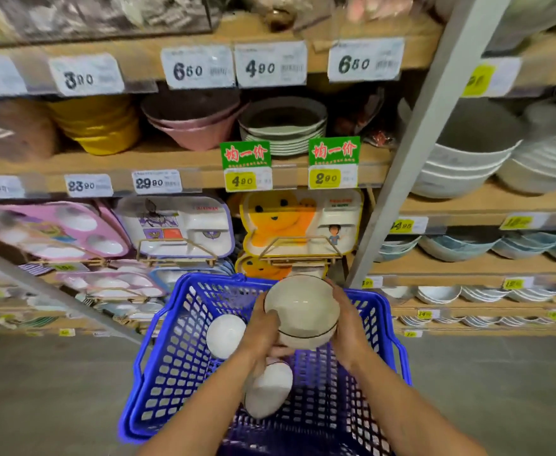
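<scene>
I hold a small stack of cream bowls with dark rims [303, 311] above a blue plastic shopping basket [174, 366]. My left hand [263, 327] grips the stack's left side, thumb on the rim. On the opposite side, my right hand [347, 324] curls round the stack. Two more white bowls lie inside the basket: one [225, 335] to the left of my left hand, another [268, 390] under my left forearm, partly hidden.
Wooden shop shelves with price tags fill the view ahead. Divided children's trays [178, 225] stand on wire racks just beyond the basket. Stacked bowls and plates [283, 126] fill the upper shelves and the shelves at right. A grey metal upright [411, 153] slants between shelf sections. Grey floor lies on both sides.
</scene>
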Motion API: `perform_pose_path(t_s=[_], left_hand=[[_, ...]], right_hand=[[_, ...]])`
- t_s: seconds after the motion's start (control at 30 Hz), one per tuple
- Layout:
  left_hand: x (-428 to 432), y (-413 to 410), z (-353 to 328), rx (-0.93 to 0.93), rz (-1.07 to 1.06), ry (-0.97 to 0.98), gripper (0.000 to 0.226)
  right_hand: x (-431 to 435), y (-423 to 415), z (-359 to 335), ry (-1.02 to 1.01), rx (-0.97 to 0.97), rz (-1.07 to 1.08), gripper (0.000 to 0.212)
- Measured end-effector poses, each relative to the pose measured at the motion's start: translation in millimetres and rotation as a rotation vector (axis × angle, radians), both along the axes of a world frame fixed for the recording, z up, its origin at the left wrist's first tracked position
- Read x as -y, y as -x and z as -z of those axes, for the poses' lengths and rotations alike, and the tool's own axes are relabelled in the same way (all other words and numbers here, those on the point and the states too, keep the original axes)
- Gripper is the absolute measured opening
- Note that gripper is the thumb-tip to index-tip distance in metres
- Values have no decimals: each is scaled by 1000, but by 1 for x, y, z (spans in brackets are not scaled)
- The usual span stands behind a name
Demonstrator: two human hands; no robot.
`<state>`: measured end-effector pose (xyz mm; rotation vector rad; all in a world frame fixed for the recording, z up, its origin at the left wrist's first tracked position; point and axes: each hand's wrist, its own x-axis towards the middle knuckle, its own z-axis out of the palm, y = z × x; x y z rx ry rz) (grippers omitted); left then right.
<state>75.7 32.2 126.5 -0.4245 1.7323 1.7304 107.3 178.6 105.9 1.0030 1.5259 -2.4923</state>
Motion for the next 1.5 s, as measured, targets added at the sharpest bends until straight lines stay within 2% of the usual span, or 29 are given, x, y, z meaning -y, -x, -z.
perform_pose_path(t_s=[0.17, 0.27, 0.4, 0.6, 0.73, 0.93, 1.1, 1.27, 1.5], left_hand=[[-2, 15, -41, -271, -8, 62, 42], [-3, 15, -70, -429, 18, -15, 41], [-12, 14, -102, -535, -25, -107, 39], [-51, 5, -146, -587, -121, -274, 32], [-85, -9, -176, -591, -66, -347, 34], [-139, -43, -210, -601, 22, -397, 35], [-187, -73, -227, -622, 13, -428, 33], [-235, -113, -244, -608, 31, -394, 43], [-299, -152, -270, -529, -44, -422, 33]], right_hand=[[5, 14, -63, -53, -118, 130, 29], [6, 15, -93, -62, -180, 176, 29], [2, 6, -122, -32, -232, 257, 27], [-20, -19, -165, -108, -350, 366, 28], [-45, -44, -197, -227, -402, 435, 32], [-88, -88, -235, -260, -462, 594, 28], [-131, -124, -255, -267, -471, 653, 27], [-185, -161, -269, -285, -474, 619, 32], [-252, -198, -289, -296, -486, 531, 30]])
